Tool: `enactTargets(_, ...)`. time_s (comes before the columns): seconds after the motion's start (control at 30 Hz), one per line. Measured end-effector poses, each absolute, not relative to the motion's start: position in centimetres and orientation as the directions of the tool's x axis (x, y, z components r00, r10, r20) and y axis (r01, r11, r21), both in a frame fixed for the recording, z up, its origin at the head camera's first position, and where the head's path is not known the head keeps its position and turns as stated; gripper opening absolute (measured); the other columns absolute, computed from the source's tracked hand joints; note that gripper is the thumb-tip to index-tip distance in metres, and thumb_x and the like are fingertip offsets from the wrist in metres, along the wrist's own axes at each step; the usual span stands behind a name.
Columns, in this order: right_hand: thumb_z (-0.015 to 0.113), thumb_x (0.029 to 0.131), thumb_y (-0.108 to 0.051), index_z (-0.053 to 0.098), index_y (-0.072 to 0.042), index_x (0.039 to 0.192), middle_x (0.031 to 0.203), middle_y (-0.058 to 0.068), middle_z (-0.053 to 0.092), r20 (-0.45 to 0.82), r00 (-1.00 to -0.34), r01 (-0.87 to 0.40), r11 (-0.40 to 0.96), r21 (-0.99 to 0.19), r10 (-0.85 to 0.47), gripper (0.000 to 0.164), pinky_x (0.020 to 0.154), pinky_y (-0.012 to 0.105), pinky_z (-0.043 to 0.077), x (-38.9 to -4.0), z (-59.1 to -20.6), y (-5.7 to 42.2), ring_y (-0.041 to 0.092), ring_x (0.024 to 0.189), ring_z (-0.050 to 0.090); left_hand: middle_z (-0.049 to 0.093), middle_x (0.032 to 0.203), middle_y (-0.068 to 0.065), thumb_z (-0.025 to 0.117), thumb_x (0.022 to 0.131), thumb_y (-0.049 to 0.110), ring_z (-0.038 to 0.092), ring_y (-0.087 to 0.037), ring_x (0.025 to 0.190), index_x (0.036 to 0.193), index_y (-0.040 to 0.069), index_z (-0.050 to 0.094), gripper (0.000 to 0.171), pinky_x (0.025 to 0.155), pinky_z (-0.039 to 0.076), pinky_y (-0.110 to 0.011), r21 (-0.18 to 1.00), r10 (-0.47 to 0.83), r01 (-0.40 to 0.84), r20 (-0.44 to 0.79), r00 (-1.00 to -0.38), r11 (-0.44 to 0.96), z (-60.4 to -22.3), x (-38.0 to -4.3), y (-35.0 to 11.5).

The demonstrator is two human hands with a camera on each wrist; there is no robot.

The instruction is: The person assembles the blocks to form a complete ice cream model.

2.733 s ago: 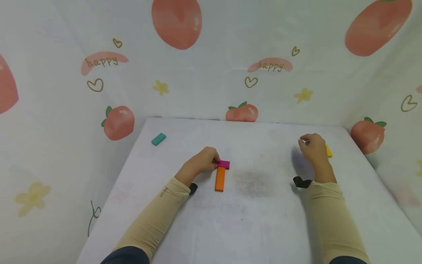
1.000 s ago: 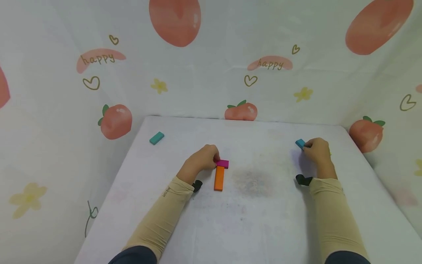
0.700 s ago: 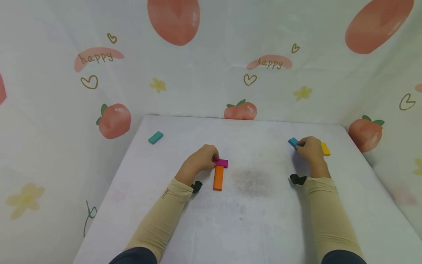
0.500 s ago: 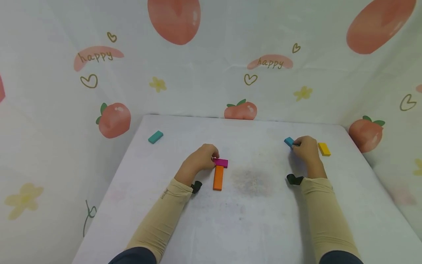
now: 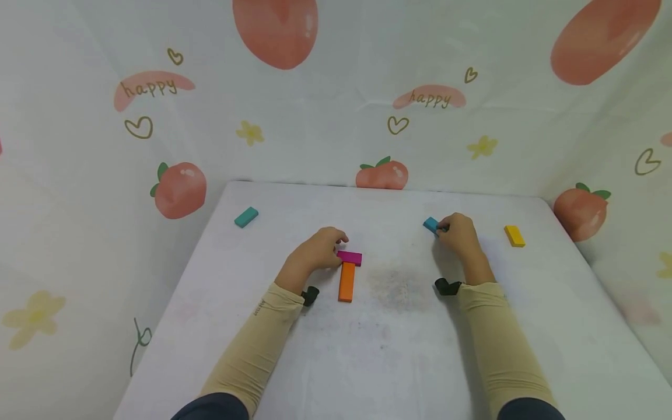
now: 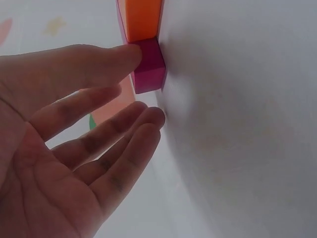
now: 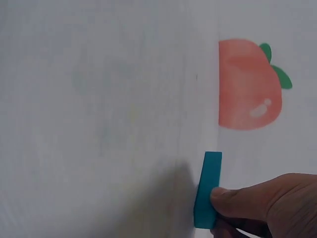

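Note:
A magenta block [image 5: 349, 258] lies crosswise at the far end of an orange block [image 5: 346, 282], the two touching in a T shape. My left hand [image 5: 318, 249] is at the magenta block's left end. In the left wrist view its thumb [image 6: 116, 62] appears to touch that block, while the other fingers are loosely extended and apart from it. Farther right, my right hand [image 5: 459, 233] pinches a blue block [image 5: 431, 225] between thumb and fingers. The right wrist view shows the same blue block [image 7: 208, 191] sticking out past the thumb; the other fingers are partly hidden.
A teal block [image 5: 246, 217] lies near the white table's [image 5: 399, 361] far left corner. A yellow block [image 5: 514, 236] lies near its right edge. Behind stands a white cloth backdrop [image 5: 325, 140] printed with fruit, flowers and hearts.
My right hand has picked up the blue block beside the yellow one and moved it left. My left hand has stayed at the magenta block, its index finger now lifted off.

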State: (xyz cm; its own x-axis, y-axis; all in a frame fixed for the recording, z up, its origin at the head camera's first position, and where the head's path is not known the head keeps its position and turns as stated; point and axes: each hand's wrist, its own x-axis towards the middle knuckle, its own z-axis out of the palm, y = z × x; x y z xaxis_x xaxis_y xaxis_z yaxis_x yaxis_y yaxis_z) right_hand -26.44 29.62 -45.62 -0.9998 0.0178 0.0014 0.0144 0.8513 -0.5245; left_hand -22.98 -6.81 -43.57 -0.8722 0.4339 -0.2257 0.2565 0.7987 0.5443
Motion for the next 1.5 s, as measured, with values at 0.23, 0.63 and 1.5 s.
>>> enactTargets(0.23,0.067,0.096,0.0,0.077,0.013,0.11,0.119,0.032,0.072,0.059,-0.996,-0.088,0.859,-0.505,-0.068,0.021,0.099,0.058,0.055,-26.6,-46.0,26.8,0.047,0.112,0.067,0.061,0.14,-0.014,0.076,0.093,0.01,0.059,-0.025,0.111,0.146,0.008,0.06,0.055,0.099,0.058,-0.04,0.557,0.44,0.263,-0.21,-0.873,0.788,-43.9,-23.1,-7.3)
enactTargets(0.63,0.071,0.095,-0.001,0.079,0.009,0.108,0.11,0.026,0.071,0.082,-0.983,-0.181,0.809,-0.559,-0.164,0.019,0.091,0.051,0.054,-26.5,-45.9,22.1,0.036,0.099,0.063,0.06,0.142,-0.012,0.079,0.092,0.01,0.061,-0.024,0.111,0.148,0.01,0.059,0.059,0.091,0.059,-0.036,0.594,0.432,0.227,-0.228,-0.873,0.772,-43.8,-23.2,-7.4)
enactTargets(1.5,0.075,0.097,-0.006,0.082,0.003,0.108,0.114,0.015,0.071,-0.025,-0.936,-0.245,0.702,-0.669,-0.351,0.016,0.102,0.048,0.058,-25.8,-45.6,14.5,0.032,0.108,0.065,0.058,0.139,-0.013,0.081,0.093,0.014,0.06,-0.023,0.105,0.148,0.012,0.059,0.06,0.087,0.058,-0.032,0.619,0.45,0.23,-0.225,-0.864,0.751,-44.4,-23.5,-8.0)
